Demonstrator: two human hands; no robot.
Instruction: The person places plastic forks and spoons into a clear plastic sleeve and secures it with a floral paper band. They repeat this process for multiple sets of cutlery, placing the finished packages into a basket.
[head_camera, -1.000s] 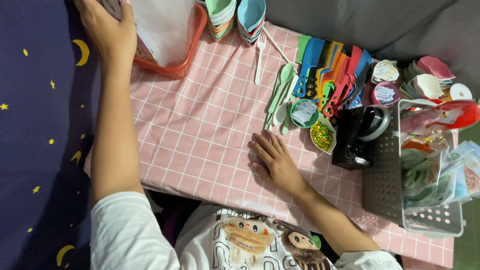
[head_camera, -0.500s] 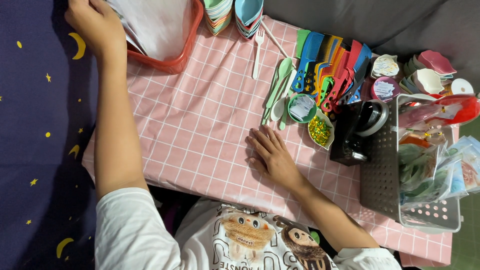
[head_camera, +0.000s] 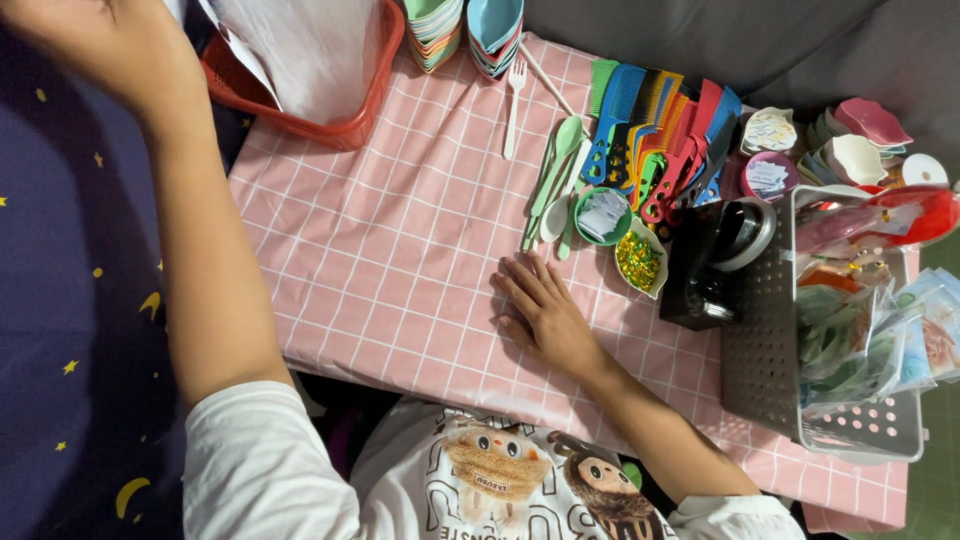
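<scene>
Resting flat with fingers spread on the pink checked table (head_camera: 380, 260) at frame centre, the right hand (head_camera: 545, 315) grasps nothing, while the left hand (head_camera: 95, 45), grip unclear, reaches by the red basket (head_camera: 345, 120) at upper left.

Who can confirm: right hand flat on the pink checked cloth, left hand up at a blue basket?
Wrong colour: the basket is red, not blue. Head view shows the right hand flat on the pink checked cloth, left hand up at the basket.
</scene>
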